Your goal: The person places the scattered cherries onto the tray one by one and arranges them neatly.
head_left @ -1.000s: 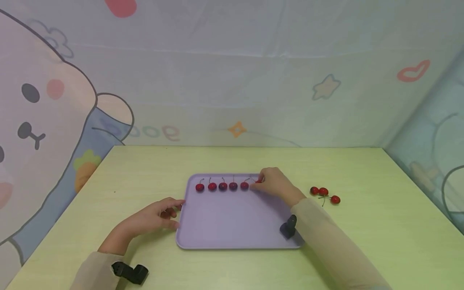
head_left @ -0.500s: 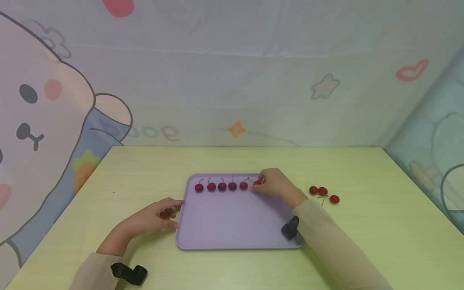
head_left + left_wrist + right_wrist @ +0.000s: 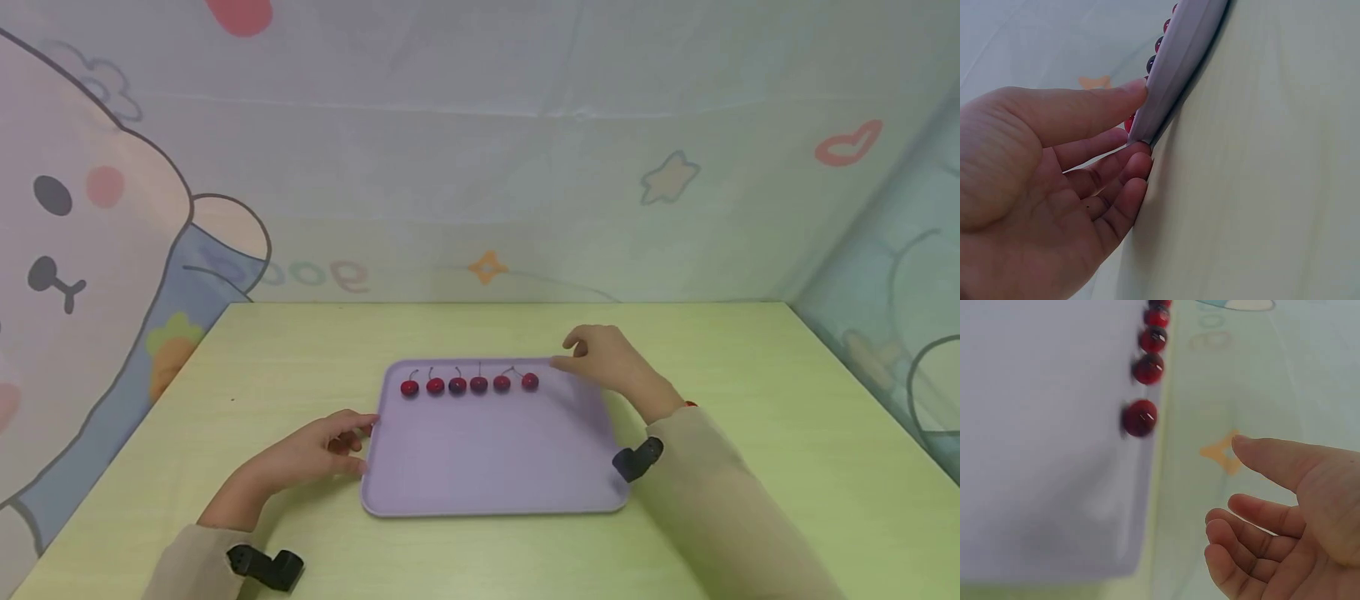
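The left hand (image 3: 315, 450), loosely spread, touches the tray's (image 3: 495, 458) left edge; the near half is open room. A red bit (image 3: 691, 404), perhaps another cherry, shows by the right cuff (image 3: 671, 429). Six cherries (image 3: 478, 384) line the far edge. The right hand (image 3: 603, 358), fingers apart, holding nothing, hangs at the far right corner; row-laying seems unfinished, and extending it would call for pinching another cherry.

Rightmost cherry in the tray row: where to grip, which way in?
I'd pinch the cherry by its round body, coming down from above and the right. The tray is bare just right of it, while the next cherry sits to its left. Its thin stem leans left towards that neighbour, so probably avoid gripping there.
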Demonstrator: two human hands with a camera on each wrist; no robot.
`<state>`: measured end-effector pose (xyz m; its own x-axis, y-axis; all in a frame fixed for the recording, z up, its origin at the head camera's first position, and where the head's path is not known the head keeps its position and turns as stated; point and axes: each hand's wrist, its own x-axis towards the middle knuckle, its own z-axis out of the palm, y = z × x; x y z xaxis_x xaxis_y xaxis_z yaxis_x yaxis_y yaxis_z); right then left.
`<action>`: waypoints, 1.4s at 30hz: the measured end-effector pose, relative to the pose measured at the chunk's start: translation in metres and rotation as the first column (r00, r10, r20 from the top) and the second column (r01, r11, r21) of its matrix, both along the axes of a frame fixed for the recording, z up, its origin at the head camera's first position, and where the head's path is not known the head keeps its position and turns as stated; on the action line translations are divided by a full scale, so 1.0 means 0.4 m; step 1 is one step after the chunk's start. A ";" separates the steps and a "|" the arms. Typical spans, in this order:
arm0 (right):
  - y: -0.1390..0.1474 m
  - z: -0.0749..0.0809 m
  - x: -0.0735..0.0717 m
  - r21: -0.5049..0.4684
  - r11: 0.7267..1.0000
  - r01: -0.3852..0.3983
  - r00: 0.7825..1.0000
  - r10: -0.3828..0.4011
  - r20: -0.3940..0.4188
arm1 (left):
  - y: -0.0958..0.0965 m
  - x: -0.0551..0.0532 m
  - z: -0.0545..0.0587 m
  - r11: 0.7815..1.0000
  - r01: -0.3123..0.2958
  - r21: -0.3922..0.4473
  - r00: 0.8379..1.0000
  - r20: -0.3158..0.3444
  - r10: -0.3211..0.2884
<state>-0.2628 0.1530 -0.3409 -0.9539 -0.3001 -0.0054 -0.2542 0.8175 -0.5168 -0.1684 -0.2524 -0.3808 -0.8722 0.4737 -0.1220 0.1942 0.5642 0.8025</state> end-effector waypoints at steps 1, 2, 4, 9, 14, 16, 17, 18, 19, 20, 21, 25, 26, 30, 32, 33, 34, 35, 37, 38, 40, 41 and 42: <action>0.013 0.007 0.002 0.000 1.000 0.005 1.000 -0.005 -0.015 | -0.001 0.000 0.000 1.000 0.001 -0.002 1.000 -0.003 -0.001; 0.027 0.014 0.004 0.000 1.000 0.006 1.000 -0.006 -0.029 | -0.002 0.000 -0.001 1.000 0.002 -0.001 1.000 -0.004 -0.002; 0.054 0.026 0.010 -0.011 1.000 0.013 0.999 -0.014 -0.045 | -0.003 -0.001 -0.003 1.000 0.006 0.000 1.000 -0.010 -0.006; 0.114 0.048 0.037 -0.024 1.000 0.017 0.999 -0.019 -0.050 | -0.006 -0.003 -0.007 1.000 0.012 0.010 1.000 -0.010 -0.012; 0.164 0.049 0.061 -0.003 1.000 0.004 0.999 -0.004 -0.047 | -0.007 -0.005 -0.009 1.000 0.014 0.011 1.000 -0.011 -0.013; 0.183 0.044 0.068 0.008 1.000 0.002 0.999 -0.001 -0.048 | -0.008 -0.005 -0.009 1.000 0.016 0.012 1.000 -0.014 -0.016; 0.192 0.042 0.071 0.015 1.000 0.001 0.999 -0.001 -0.049 | -0.008 -0.006 -0.009 1.000 0.017 0.013 1.000 -0.015 -0.017; 0.201 0.038 0.072 0.021 1.000 0.001 0.999 0.000 -0.051 | -0.008 -0.005 -0.009 1.000 0.016 0.013 1.000 -0.016 -0.016; 0.210 0.035 0.074 0.026 1.000 0.004 0.999 -0.002 -0.053 | -0.009 -0.005 -0.008 1.000 0.016 0.012 1.000 -0.017 -0.015; 0.219 0.031 0.076 0.029 1.000 0.005 0.998 -0.004 -0.057 | -0.009 -0.005 -0.008 1.000 0.015 0.012 1.000 -0.018 -0.014; 0.228 0.027 0.077 0.031 0.999 0.011 0.998 -0.009 -0.057 | -0.009 -0.004 -0.008 1.000 0.013 0.012 1.000 -0.018 -0.013; 0.266 0.007 0.086 0.034 0.999 0.030 0.998 -0.028 -0.058 | -0.007 -0.004 -0.008 1.000 0.007 0.012 1.000 -0.016 -0.007; 0.276 0.001 0.089 0.033 0.999 0.032 0.998 -0.030 -0.058 | -0.007 -0.004 -0.008 1.000 0.007 0.012 1.000 -0.015 -0.007; 0.307 -0.020 0.097 0.037 0.999 0.008 0.999 -0.006 -0.052 | -0.008 -0.003 -0.009 1.000 0.007 0.009 1.000 -0.018 -0.007; 0.317 -0.028 0.098 0.040 0.999 -0.020 0.998 0.022 -0.051 | -0.008 -0.003 -0.009 1.000 0.009 0.010 1.000 -0.019 -0.009; 0.322 -0.031 0.099 0.043 0.998 -0.034 0.998 0.036 -0.050 | -0.009 -0.003 -0.009 1.000 0.009 0.012 1.000 -0.020 -0.009; 0.325 -0.035 0.098 0.045 0.998 -0.049 0.997 0.051 -0.051 | -0.009 -0.004 -0.009 1.000 0.011 0.013 1.000 -0.022 -0.011; 0.329 -0.038 0.098 0.046 0.997 -0.058 0.997 0.060 -0.048 | -0.008 -0.004 -0.009 1.000 0.012 0.015 1.000 -0.022 -0.012; 0.336 -0.044 0.096 0.052 0.997 -0.065 0.997 0.067 -0.040 | -0.009 -0.005 -0.009 1.000 0.014 0.018 1.000 -0.026 -0.013; 0.338 -0.047 0.095 0.055 0.996 -0.068 0.997 0.070 -0.032 | -0.009 -0.005 -0.009 1.000 0.014 0.019 1.000 -0.027 -0.013; 0.344 -0.053 0.093 0.053 0.996 -0.072 0.997 0.073 -0.014 | -0.009 -0.005 -0.009 1.000 0.014 0.018 0.999 -0.029 -0.013; 0.347 -0.056 0.093 0.051 0.996 -0.072 0.997 0.073 -0.006 | -0.009 -0.005 -0.009 1.000 0.012 0.018 1.000 -0.028 -0.012; 0.349 -0.059 0.092 0.050 0.996 -0.073 0.997 0.073 0.002 | -0.009 -0.005 -0.009 1.000 0.010 0.016 1.000 -0.026 -0.010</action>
